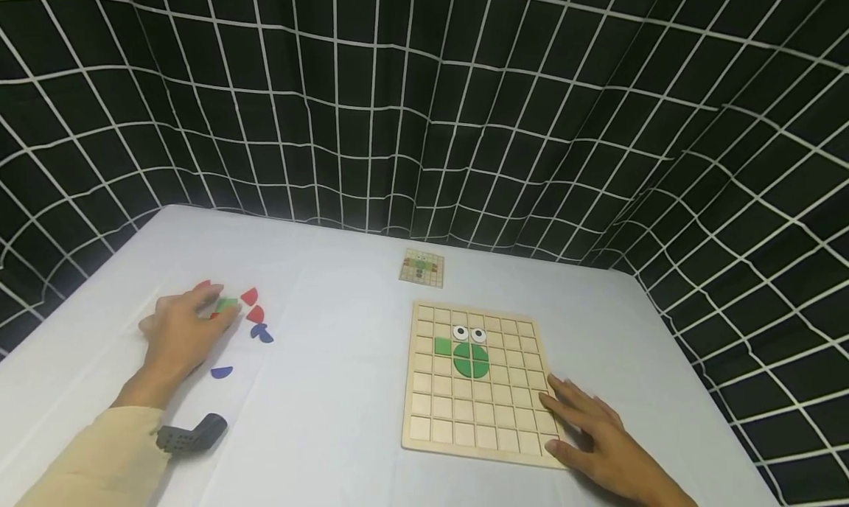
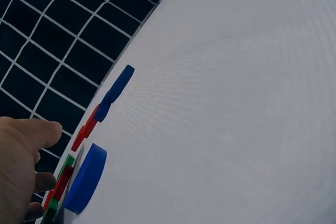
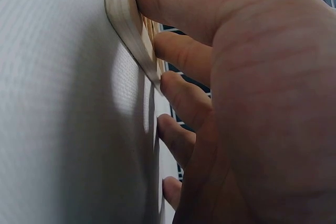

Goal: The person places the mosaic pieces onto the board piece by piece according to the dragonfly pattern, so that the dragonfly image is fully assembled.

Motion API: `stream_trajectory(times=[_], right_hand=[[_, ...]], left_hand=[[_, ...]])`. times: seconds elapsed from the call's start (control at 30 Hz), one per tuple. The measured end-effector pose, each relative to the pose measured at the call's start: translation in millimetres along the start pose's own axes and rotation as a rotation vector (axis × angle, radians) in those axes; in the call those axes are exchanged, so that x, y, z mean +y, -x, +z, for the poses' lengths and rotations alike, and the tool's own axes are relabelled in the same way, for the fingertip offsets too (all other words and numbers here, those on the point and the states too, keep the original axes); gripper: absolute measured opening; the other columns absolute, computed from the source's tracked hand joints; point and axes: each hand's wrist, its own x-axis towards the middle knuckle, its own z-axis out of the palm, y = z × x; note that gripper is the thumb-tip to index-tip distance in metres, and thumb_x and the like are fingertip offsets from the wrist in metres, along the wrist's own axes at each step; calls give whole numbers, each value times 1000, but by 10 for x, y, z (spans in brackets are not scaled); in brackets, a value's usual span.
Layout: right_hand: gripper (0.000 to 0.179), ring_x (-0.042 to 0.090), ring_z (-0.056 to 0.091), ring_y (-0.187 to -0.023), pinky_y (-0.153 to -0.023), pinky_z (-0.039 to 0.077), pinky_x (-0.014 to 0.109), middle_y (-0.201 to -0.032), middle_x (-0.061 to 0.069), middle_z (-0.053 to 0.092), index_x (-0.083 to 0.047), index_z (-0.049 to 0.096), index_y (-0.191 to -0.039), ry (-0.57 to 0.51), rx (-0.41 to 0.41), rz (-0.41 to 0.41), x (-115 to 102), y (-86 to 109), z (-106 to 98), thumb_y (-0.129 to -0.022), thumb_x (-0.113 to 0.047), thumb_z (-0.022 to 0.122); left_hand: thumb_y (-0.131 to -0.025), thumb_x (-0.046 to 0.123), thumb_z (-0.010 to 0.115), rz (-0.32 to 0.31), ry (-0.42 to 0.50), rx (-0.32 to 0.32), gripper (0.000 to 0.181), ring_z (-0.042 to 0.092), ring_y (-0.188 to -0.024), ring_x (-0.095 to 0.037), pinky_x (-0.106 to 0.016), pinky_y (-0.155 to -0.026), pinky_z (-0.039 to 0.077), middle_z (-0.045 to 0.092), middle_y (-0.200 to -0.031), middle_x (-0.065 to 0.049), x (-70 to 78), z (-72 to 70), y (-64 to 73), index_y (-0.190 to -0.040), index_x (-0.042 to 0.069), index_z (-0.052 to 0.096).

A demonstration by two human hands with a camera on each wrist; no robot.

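My left hand [image 1: 180, 330] hovers over loose pieces at the left, thumb and fingers apart, with no piece seen between them. Below its fingers lie a green square piece [image 1: 228, 303] and several red pieces [image 1: 249, 296], partly hidden by the hand. Blue pieces [image 1: 265, 335] lie nearby, and a blue half-round piece [image 2: 86, 179] is closer to the wrist. At the right, my right hand [image 1: 593, 437] rests on the right edge of a wooden grid board [image 1: 438, 406]. The board carries two eye discs [image 1: 478, 335], a green circle of quarter pieces [image 1: 472, 361] and a green square [image 1: 442, 346].
A small wooden pattern card [image 1: 421, 268] with a coloured figure lies behind the board. The table wears a white cloth [image 1: 318, 389]. A black curtain [image 1: 371, 109] with a white grid hangs behind and at the sides.
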Motion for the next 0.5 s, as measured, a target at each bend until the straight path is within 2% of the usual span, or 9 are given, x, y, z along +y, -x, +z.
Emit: stream_trajectory(times=[0.1, 0.27, 0.33, 0.5], right_hand=[[55, -8, 15, -143, -110, 19, 58, -152, 12, 46, -15, 64, -136, 0, 3, -13, -4, 8, -1, -85, -29, 79], [55, -10, 14, -141, -103, 21, 71, -152, 12, 45, -15, 64, -136, -32, -16, 40, -50, 9, -4, -85, -31, 79], [55, -11, 14, -141, -102, 21, 72, -152, 13, 45, -14, 64, -136, -36, -19, 48, -58, 11, -7, -85, -31, 79], [56, -7, 16, -143, -102, 23, 70, -152, 12, 45, -15, 64, -136, -13, -9, 7, -31, 6, -13, -85, -29, 80]], left_hand=[[-94, 24, 67, 17, -42, -20, 51, 37, -122, -57, -69, -86, 18, 49, -138, -33, -4, 11, 12, -135, -4, 56], [-91, 15, 69, 20, -72, -38, 49, 37, -118, -55, -68, -84, 19, 52, -134, -35, 13, 15, 15, -135, -4, 55], [-91, 12, 68, 18, -74, -33, 47, 37, -117, -55, -68, -83, 19, 54, -131, -35, 21, 26, 17, -134, -5, 56], [-90, 9, 69, 13, -67, -34, 47, 38, -118, -54, -67, -83, 20, 57, -128, -33, 32, 44, 17, -133, -4, 56]])
